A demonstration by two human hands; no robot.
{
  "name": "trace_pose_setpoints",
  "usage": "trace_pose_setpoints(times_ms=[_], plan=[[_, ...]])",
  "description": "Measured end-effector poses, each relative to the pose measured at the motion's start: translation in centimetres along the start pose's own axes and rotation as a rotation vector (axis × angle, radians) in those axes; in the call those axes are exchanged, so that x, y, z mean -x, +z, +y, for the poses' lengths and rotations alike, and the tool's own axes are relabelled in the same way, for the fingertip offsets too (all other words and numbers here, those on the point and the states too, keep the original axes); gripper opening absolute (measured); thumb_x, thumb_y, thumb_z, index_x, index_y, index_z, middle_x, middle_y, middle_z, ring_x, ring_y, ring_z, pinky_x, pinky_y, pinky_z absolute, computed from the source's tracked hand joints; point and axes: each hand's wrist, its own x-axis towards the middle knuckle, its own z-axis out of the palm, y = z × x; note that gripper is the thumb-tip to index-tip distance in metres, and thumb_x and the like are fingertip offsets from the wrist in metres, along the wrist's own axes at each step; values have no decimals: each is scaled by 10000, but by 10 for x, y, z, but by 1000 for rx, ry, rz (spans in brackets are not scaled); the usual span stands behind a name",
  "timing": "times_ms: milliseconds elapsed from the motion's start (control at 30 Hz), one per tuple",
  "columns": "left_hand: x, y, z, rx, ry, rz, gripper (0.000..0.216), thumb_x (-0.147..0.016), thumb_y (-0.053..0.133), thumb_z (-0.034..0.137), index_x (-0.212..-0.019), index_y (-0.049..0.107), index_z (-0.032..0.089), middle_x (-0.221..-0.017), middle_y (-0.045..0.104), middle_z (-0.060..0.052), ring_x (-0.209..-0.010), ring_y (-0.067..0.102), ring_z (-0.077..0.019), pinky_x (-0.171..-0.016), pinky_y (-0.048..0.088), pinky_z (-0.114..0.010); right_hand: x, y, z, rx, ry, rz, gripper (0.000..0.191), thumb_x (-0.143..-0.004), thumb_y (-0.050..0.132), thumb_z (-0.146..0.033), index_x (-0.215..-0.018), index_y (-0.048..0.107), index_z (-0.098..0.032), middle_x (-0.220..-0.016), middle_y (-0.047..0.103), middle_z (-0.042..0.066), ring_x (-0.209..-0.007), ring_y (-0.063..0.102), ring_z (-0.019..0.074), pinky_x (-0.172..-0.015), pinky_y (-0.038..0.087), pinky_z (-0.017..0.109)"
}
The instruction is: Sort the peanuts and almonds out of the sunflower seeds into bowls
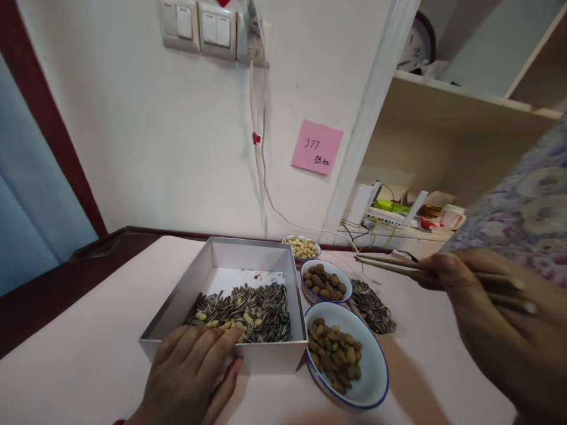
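Observation:
My left hand (195,366) grips the near wall of a grey-white box (270,357), fingers hooked over the rim and thumb outside. Striped sunflower seeds (270,307) spread over the box's floor, with several pale yellow peanuts (248,319) among them near my fingertips. My right hand (491,319) holds a pair of wooden chopsticks (398,264) above the table, pointing left, with nothing visible between their tips. Right of the box stand a bowl of almonds (334,354), a bowl of round brown nuts (325,282) and, farthest back, a bowl of pale peanuts (301,247).
A loose pile of sunflower seeds (372,307) lies on the pink tabletop (88,348) beside the bowls. White cables (263,147) hang from a wall socket down to the table's back edge. Shelves (460,94) and floral fabric (527,200) are at the right.

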Motion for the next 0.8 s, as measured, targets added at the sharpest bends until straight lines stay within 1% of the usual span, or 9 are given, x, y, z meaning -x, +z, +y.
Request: trace_pose_setpoints(times_ms=[67,100,233,300,433,500,600,700,800], plan=[[2,1,-1,-12,-6,-15,236,-948,513,180,-1133,656,156,-913,675,-52,-892,550,-219,-862,372,-401,-1,9,-10,92,33,24,233,-1011,501,-406,-881,654,-288,-839,690,28,-797,638,238,-671,406,351],[2,1,-1,-15,-1,-17,236,-947,514,182,-1133,657,156,-918,677,-53,-895,551,-219,-863,373,-401,0,13,-16,87,35,32,247,-1014,496,-418,-877,657,-290,-844,699,23,-801,643,232,-676,415,352],[-1,0,1,4,14,1,218,-944,528,193,-1105,665,142,-885,675,-47,-867,543,-207,-852,373,-385,7,29,-34,-126,19,54,223,-1019,523,-394,-922,695,-291,-906,715,13,-845,658,195,-644,454,303],[-4,-1,2,13,5,10,217,-949,522,198,-1106,662,145,-876,677,-39,-867,544,-201,-860,374,-378,11,40,-40,-253,22,-20,220,-1026,518,-369,-936,699,-281,-913,717,11,-840,667,177,-607,468,269],[-5,-2,4,21,-15,8,218,-935,530,191,-1108,657,150,-868,670,-34,-862,544,-196,-865,379,-372,16,67,-48,-414,38,-335,328,-1044,460,-384,-835,662,-232,-774,669,2,-729,654,155,-599,478,261],[-4,-2,4,23,-22,2,226,-926,543,187,-1116,658,146,-871,666,-38,-864,539,-197,-868,378,-374,17,79,-51,-454,57,-429,375,-1048,433,-406,-794,631,-214,-742,633,2,-707,634,154,-616,474,272],[0,-2,4,24,-33,-3,236,-926,551,195,-1131,658,148,-885,671,-40,-875,541,-196,-886,377,-376,18,89,-53,-453,48,-457,397,-1046,424,-414,-753,587,-202,-730,590,1,-686,593,145,-623,453,274],[1,-1,4,24,-44,-3,237,-931,548,213,-1132,661,157,-891,677,-34,-877,547,-195,-908,378,-377,20,93,-53,-427,27,-465,416,-1048,415,-409,-716,553,-198,-691,552,-6,-653,551,137,-604,421,268],[1,-1,5,24,-36,-5,239,-926,543,206,-1125,665,154,-902,680,-37,-877,544,-195,-918,372,-375,23,95,-54,-402,8,-484,410,-1052,402,-388,-724,557,-197,-696,551,-4,-648,545,137,-598,411,266]])
